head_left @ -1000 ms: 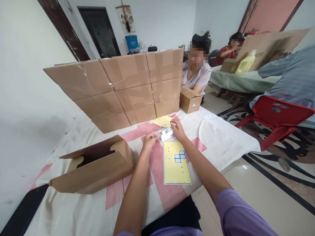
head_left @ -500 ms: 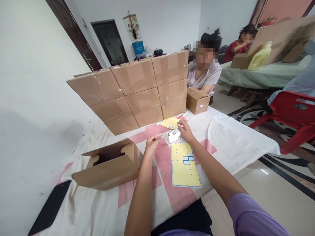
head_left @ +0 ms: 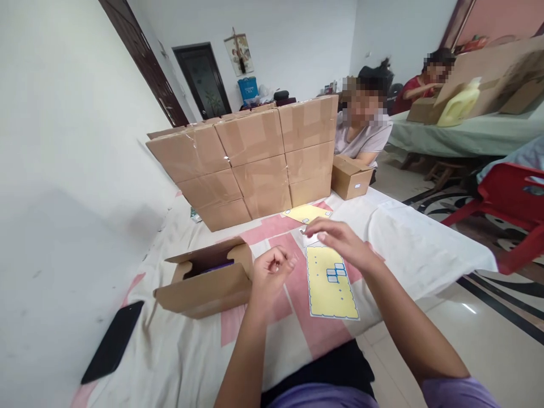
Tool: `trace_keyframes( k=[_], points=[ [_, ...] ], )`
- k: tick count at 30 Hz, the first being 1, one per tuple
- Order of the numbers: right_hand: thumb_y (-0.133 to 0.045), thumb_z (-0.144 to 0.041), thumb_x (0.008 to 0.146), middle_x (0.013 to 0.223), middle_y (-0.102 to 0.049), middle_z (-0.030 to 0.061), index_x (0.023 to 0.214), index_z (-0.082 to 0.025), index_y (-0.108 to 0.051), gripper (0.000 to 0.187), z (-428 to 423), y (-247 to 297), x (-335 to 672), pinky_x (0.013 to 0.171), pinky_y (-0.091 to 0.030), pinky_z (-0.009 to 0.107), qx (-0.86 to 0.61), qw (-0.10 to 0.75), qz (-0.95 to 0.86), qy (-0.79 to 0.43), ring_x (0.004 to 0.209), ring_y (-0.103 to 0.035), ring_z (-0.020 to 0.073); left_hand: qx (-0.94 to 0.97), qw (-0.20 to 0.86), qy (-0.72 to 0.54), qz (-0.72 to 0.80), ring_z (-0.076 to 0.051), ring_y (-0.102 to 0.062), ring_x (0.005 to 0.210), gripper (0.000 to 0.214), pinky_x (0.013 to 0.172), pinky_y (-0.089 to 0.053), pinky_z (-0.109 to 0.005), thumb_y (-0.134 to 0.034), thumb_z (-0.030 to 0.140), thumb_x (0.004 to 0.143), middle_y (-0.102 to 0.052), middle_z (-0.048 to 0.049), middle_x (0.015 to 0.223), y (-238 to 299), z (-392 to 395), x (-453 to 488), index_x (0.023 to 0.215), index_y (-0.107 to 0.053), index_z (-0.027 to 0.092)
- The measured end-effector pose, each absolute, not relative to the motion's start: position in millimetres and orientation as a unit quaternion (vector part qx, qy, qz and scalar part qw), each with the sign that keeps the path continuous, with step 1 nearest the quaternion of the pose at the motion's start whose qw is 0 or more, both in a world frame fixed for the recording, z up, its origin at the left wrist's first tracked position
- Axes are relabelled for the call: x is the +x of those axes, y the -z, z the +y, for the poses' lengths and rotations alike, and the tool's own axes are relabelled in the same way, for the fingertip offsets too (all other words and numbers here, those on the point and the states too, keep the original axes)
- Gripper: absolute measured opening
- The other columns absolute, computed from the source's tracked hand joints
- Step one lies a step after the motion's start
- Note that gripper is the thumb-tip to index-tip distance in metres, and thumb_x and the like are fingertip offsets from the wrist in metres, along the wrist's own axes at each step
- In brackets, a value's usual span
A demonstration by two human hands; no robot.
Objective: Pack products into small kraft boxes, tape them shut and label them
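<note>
My left hand (head_left: pixel 272 271) is raised over the cloth beside the open cardboard box (head_left: pixel 208 286), its fingers curled in toward the thumb. Whatever it may hold is too small or blurred to make out. Fingers stretched out, my right hand (head_left: pixel 342 241) hovers above the top end of a yellow sheet (head_left: pixel 329 300) with blue edging and several grey-white rectangles. It partly covers a small white card or paper (head_left: pixel 312 239). Just behind lies another yellow sheet (head_left: pixel 308 213), at the foot of the carton wall. Something purple shows inside the open box.
A wall of stacked cartons (head_left: pixel 263 164) stands across the table. Behind its right end sits a person (head_left: pixel 361 136) with a small closed box (head_left: pixel 351 177) in front. A black phone (head_left: pixel 113 340) lies at left. A red chair (head_left: pixel 514 198) is at right.
My right hand has lifted off the white card and come nearer, its fingers now extended. My left hand has moved slightly nearer and curled. The whole view has shifted a little.
</note>
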State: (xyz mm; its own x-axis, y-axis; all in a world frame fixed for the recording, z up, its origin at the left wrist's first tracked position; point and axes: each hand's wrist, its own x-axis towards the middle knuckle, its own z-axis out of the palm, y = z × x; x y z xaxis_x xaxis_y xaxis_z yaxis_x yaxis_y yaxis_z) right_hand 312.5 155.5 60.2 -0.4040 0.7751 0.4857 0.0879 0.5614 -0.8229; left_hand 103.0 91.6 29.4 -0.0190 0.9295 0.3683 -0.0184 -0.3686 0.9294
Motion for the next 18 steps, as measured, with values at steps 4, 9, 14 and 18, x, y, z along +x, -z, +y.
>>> trace_keyframes(
  k=[4, 9, 14, 18],
  points=[
    [-0.075, -0.04, 0.083, 0.127, -0.065, 0.0064, 0.098, -0.033, -0.078, 0.017, 106.9, -79.8, 289.5, 0.106, -0.048, 0.06, -0.242, 0.366, -0.825, -0.356, 0.127, -0.058, 0.0358, 0.607, 0.339, -0.604, 0.391, -0.014, -0.053, 0.065, 0.041, 0.063, -0.04, -0.03, -0.074, 0.039, 0.082, -0.061, 0.0003, 0.069, -37.8, 63.3, 88.4, 0.059, -0.045, 0.022],
    [-0.074, -0.028, 0.085, 0.132, -0.063, 0.0046, 0.1, -0.036, -0.076, 0.017, 87.7, -91.0, 262.1, 0.107, -0.049, 0.058, -0.219, 0.324, -0.86, -0.328, 0.129, -0.057, 0.0333, 0.63, 0.272, -0.63, 0.364, -0.015, -0.055, 0.061, 0.04, 0.06, -0.043, -0.031, -0.074, 0.036, 0.082, -0.061, 0.0001, 0.064, -37.6, 37.1, 70.5, 0.057, -0.046, 0.023],
    [-0.069, -0.028, 0.089, 0.123, -0.065, 0.0054, 0.095, -0.034, -0.072, 0.009, 76.9, -99.3, 230.9, 0.103, -0.051, 0.052, -0.201, 0.324, -0.864, -0.329, 0.125, -0.059, 0.0303, 0.635, 0.185, -0.668, 0.34, -0.013, -0.055, 0.061, 0.033, 0.058, -0.044, -0.028, -0.071, 0.021, 0.085, -0.062, 0.001, 0.067, -33.4, 20.1, 48.0, 0.062, -0.046, 0.022],
    [-0.069, -0.025, 0.089, 0.116, -0.066, 0.0043, 0.093, -0.027, -0.067, 0.005, 69.8, -101.6, 206.0, 0.101, -0.05, 0.045, -0.214, 0.301, -0.86, -0.353, 0.117, -0.061, 0.025, 0.646, 0.14, -0.686, 0.304, -0.011, -0.056, 0.062, 0.03, 0.06, -0.045, -0.025, -0.069, 0.015, 0.085, -0.062, 0.0026, 0.068, -32.3, 11.9, 29.8, 0.066, -0.046, 0.021]
  ],
)
